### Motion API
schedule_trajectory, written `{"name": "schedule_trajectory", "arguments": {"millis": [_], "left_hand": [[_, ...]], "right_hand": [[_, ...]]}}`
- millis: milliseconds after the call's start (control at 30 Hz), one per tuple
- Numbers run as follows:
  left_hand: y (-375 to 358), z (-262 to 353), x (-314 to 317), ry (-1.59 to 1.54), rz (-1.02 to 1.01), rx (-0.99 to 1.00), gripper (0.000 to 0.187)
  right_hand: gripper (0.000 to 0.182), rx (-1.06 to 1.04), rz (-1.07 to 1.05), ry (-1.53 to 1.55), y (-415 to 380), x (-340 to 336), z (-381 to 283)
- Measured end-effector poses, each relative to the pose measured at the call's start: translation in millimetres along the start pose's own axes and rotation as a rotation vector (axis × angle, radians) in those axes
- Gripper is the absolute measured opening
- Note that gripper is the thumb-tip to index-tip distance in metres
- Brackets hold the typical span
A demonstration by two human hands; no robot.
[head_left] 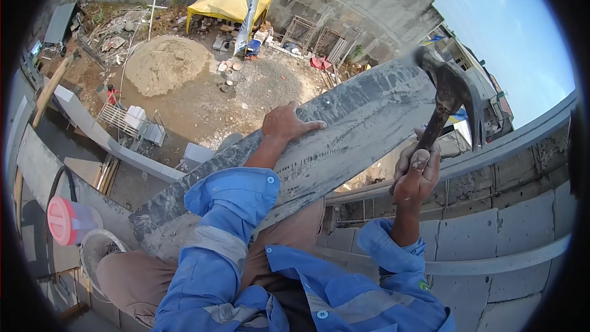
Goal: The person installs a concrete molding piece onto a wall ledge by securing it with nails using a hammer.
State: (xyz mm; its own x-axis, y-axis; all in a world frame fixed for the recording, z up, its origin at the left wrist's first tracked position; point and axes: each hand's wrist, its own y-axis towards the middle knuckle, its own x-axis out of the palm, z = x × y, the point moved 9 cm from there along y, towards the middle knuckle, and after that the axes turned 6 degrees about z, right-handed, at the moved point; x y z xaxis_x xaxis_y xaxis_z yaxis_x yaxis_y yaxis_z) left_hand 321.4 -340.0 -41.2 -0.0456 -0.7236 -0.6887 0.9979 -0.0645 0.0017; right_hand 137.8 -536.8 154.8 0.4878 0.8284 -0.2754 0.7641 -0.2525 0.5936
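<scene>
A long grey, cement-stained board (356,132) lies slantwise in front of me, its far end pointing up and right. My left hand (284,124) holds the board's far edge, thumb stretched along the top face and fingers curled over the side. A small nail head (327,102) appears to show on the board, a little right of that hand. In my right hand (418,172) is a claw hammer (447,89), gripped by its handle and raised upright beyond the board's right side. The hammer's striking end is blurred.
Below lies a yard with a sand pile (167,64), a gravel heap (268,81) and a yellow canopy (227,3). A pink-lidded container (60,221) and a bucket (98,246) stand at left. Grey block wall (522,224) and a pale rail (491,265) run along the right.
</scene>
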Motion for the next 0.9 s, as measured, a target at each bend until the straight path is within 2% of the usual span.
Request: {"name": "schedule_trajectory", "arguments": {"millis": [100,133,200,233,267,333,367,400,500,567,633,667,700,733,767,800,833,867,900], "left_hand": [[0.4,-0.7,-0.6,-0.006,0.021,0.011,0.108],[0.7,-0.3,-2.2,-0.007,0.023,0.009,0.108],[-2.2,0.0,-4.1,0.000,0.031,-0.004,0.109],[-10.1,-4.4,7.7,-0.001,0.023,0.005,0.109],[-18.6,-7.9,22.8,-0.012,0.053,0.051,0.109],[18.4,4.1,-18.7,-0.035,0.181,0.091,0.110],[8.7,2.0,-14.9,-0.036,0.079,0.035,0.110],[-5.6,-1.4,-4.9,-0.034,-0.022,-0.017,0.110],[2.2,1.3,-4.8,-0.018,0.031,0.045,0.109],[15.4,1.5,-5.6,-0.037,0.044,0.080,0.108],[34.9,5.8,15.4,-0.317,-0.076,0.126,0.099],[48.8,5.5,20.9,-0.326,-0.074,0.129,0.099],[62.1,12.3,37.0,-0.453,-0.240,0.174,0.089],[66.3,22.2,46.1,-0.576,-0.406,0.222,0.082],[72.8,22.1,46.6,-0.580,-0.402,0.229,0.082],[70.9,23.9,52.7,-0.706,-0.536,0.178,0.075],[67.1,25.9,57.8,-0.829,-0.670,0.124,0.069],[67.3,24.3,56.4,-0.830,-0.666,0.127,0.069],[65.0,21.1,58.1,-0.925,-0.696,0.072,0.065]], "right_hand": [[0.045,-0.130,-0.033,0.016,-0.3,18.8,-7.7],[0.044,-0.197,-0.099,-0.247,-3.2,30.0,21.0],[0.040,-0.080,-0.324,-0.689,-5.0,58.0,82.7],[0.039,0.111,-0.484,-0.864,-12.1,68.1,107.4],[0.039,0.112,-0.474,-0.876,-30.3,62.6,100.0],[0.052,0.027,-0.397,-0.637,-32.4,72.8,86.6],[0.036,-0.152,-0.261,-0.672,-42.8,60.5,92.3],[0.037,0.129,-0.337,-0.646,-44.0,55.1,89.7],[0.034,0.017,-0.221,-0.608,-57.9,20.8,88.9],[0.032,0.144,-0.176,-0.581,-70.3,-3.9,117.3],[0.031,0.168,-0.145,-0.547,-80.7,-14.8,113.2],[0.030,0.156,-0.127,-0.526,-86.4,-20.4,104.9],[0.030,0.150,-0.125,-0.534,-94.0,-25.5,101.0],[0.030,0.323,-0.098,-0.489,-104.4,-34.3,111.8],[0.030,0.494,-0.071,-0.438,-113.5,-40.5,122.8],[0.030,0.487,-0.069,-0.439,-114.1,-41.3,120.8],[0.027,0.342,-0.085,-0.476,-109.1,-38.1,108.9],[0.026,0.199,-0.102,-0.511,-105.4,-34.3,97.3],[0.026,0.195,-0.103,-0.510,-105.1,-34.5,97.9]]}}
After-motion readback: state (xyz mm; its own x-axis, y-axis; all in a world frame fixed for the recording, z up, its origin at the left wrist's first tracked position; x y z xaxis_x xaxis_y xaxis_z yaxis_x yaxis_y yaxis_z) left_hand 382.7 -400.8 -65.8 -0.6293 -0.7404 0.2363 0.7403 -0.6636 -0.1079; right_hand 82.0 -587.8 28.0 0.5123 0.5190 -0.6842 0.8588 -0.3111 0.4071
